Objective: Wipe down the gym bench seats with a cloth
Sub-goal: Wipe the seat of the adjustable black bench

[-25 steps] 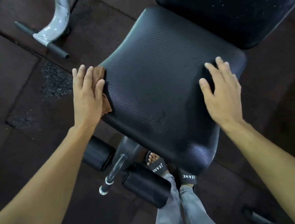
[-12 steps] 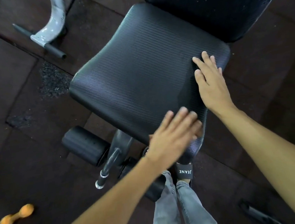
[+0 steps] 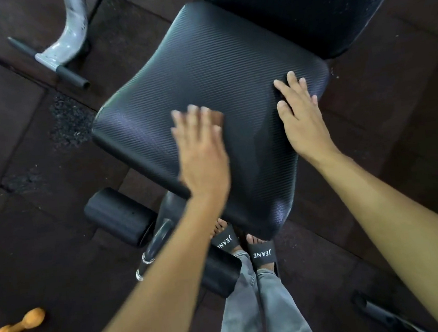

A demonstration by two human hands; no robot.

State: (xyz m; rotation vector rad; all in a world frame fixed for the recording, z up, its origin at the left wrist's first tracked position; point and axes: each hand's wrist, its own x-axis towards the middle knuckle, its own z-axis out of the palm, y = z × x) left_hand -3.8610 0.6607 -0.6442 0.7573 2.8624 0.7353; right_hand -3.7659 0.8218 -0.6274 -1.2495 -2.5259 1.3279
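The black textured bench seat fills the middle of the head view, with the black backrest pad beyond it. My left hand lies flat on the seat's near middle, blurred by motion, pressing a brown cloth of which only a corner shows past the fingertips. My right hand rests flat with fingers spread on the seat's right side, holding nothing.
Black foam leg rollers and a chromed bar sit under the seat's front. My sandalled feet stand there. A grey machine foot is at far left, an orange dumbbell at bottom left. The floor is dark rubber tiles.
My left hand swept the cloth from the seat's left edge to its front right corner, then back up onto the seat's middle. My right hand stayed on the right side.
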